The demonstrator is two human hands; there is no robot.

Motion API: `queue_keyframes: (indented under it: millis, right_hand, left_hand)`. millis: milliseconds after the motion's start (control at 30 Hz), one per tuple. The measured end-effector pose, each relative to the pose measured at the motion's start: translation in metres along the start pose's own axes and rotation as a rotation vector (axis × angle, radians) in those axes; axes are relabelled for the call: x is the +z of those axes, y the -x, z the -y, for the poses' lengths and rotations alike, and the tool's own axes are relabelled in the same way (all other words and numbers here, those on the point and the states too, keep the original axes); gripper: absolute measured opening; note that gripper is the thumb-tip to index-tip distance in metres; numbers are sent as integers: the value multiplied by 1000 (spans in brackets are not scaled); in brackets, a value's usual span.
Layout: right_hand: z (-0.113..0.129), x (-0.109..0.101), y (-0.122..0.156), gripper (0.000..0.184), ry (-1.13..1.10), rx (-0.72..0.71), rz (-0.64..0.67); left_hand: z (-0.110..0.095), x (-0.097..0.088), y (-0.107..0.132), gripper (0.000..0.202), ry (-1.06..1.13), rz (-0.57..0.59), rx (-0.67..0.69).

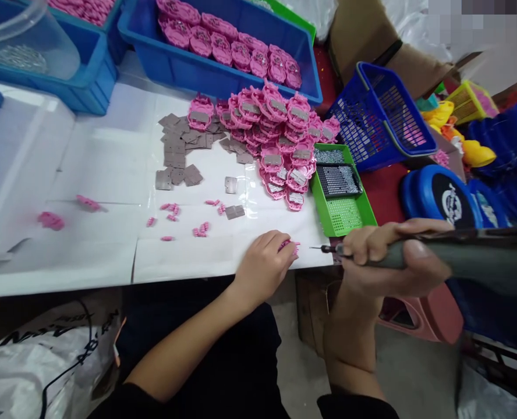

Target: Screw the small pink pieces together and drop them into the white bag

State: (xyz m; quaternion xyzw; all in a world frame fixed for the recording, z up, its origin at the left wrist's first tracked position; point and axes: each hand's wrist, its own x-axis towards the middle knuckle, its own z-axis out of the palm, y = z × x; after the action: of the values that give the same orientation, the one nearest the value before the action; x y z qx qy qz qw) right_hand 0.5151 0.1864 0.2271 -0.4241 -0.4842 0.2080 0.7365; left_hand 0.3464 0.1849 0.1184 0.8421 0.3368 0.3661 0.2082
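Note:
My left hand (265,262) is closed around a small pink plastic part (288,248) at the table's front edge; the fingers hide most of it. In my right hand (389,256) is an electric screwdriver (472,253), held level, its thin bit pointing left toward the pink part with a gap between. Behind my hands lies a heap of pink plastic housings (280,134), many bearing a grey metal plate. Left of the heap, loose metal plates (175,148) overlap on the white table. Several tiny pink pieces (201,229) are scattered nearer to me.
A green tray (367,215) with screws and a black perforated plate (335,180) stands right of the heap. Behind is a blue bin (136,46) of pink parts. A blue basket (363,116) and blue round lids (437,198) are at the right. Two larger pink pieces (51,220) lie left.

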Motion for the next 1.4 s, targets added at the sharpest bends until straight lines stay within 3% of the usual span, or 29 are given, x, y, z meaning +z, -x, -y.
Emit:
queue_keyframes:
  millis: [100, 267, 600, 867, 1133, 1400]
  right_hand:
    - [3, 13, 21, 16, -60, 73, 176]
    - [-8, 17, 23, 12, -27, 149, 11]
    - [-13, 22, 20, 15, 61, 135, -93]
    - [-6, 23, 23, 13, 68, 149, -23]
    - [-8, 16, 28, 13, 79, 130, -62]
    - [-10, 23, 27, 15, 90, 141, -58]
  left_hand:
    - [0, -1, -1, 9, -1, 38, -4]
    - [0, 0, -1, 7, -17, 43, -3]
    - [-3, -1, -3, 7, -9, 56, -35]
    - [-3, -1, -2, 7, -33, 54, -28]
    - [-3, -1, -1, 9, -34, 38, -18]
    - [-2, -1, -3, 8, -45, 90, -29]
